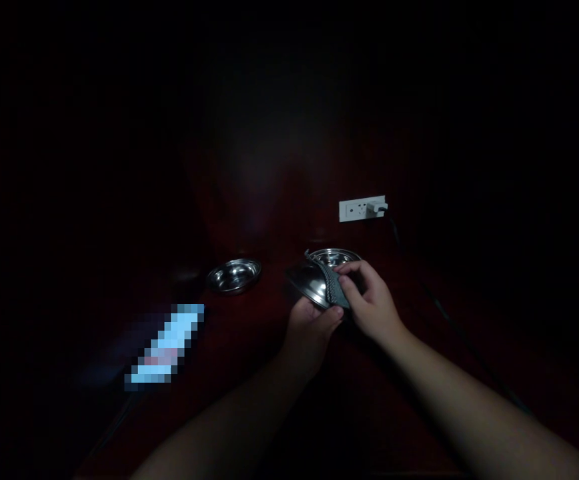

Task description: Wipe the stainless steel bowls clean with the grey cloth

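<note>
My left hand (312,330) grips the near edge of a shiny metal bowl (312,285), thumb on top. The bowl is tilted and lifted above the dark red table. A grey cloth (337,290) with a patterned edge lies over the bowl's right side. My right hand (369,297) pinches this cloth between thumb and fingers and presses it against the metal. Just behind, a second metal bowl (337,255) shows only its far part, the rest hidden by the held bowl and my right hand.
Another metal bowl (234,277) stands upright on the table to the left. A lit, pixelated screen (167,347) lies nearer on the left. At the back right, a white wall socket (354,211) holds a plugged-in charger (377,207); a dark cable runs down the right side.
</note>
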### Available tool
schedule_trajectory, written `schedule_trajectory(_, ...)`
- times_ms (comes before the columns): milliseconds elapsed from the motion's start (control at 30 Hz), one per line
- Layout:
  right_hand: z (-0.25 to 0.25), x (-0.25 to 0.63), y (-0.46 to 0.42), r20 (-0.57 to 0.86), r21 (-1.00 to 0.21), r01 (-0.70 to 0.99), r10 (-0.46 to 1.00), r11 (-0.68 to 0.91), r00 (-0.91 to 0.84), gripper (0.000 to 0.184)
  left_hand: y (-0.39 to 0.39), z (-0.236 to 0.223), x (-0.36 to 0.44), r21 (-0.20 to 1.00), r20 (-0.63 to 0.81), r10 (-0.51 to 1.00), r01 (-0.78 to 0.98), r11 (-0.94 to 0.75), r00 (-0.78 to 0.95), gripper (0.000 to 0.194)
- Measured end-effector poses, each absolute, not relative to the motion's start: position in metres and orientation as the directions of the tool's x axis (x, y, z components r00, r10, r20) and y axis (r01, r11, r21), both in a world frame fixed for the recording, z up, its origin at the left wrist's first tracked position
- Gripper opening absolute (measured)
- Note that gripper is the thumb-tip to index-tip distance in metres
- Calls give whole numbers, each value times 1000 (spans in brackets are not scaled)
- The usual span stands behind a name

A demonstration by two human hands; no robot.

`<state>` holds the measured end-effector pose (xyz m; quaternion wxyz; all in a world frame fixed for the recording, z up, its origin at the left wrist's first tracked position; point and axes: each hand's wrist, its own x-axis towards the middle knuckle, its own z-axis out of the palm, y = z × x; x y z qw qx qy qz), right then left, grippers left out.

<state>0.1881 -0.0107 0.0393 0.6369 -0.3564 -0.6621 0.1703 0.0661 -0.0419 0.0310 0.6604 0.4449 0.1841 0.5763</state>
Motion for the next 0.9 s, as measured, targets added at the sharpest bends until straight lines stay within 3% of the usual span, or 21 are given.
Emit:
schedule_trajectory(133, 34, 190, -10, 789, -544, 419, 613, 727, -40, 27, -43, 35, 64, 745, 233, 920, -666, 39, 314, 39)
schedule_trajectory(300, 36, 192, -10, 838, -443, 455, 537, 772, -94, 32, -45, 37, 64, 716, 211, 926, -694, 71, 313, 44)
schedule_trajectory(700, 38, 195, -13, 846, -497, 348, 533, 795, -8, 41, -53, 44, 65, 688, 235, 916, -721, 79, 324, 42)
schedule_trajectory(900, 36, 197, -10, 843, -515, 366, 535, 775, 54, 45, -47, 43, 56, 599, 221, 929, -793, 110, 296, 38)
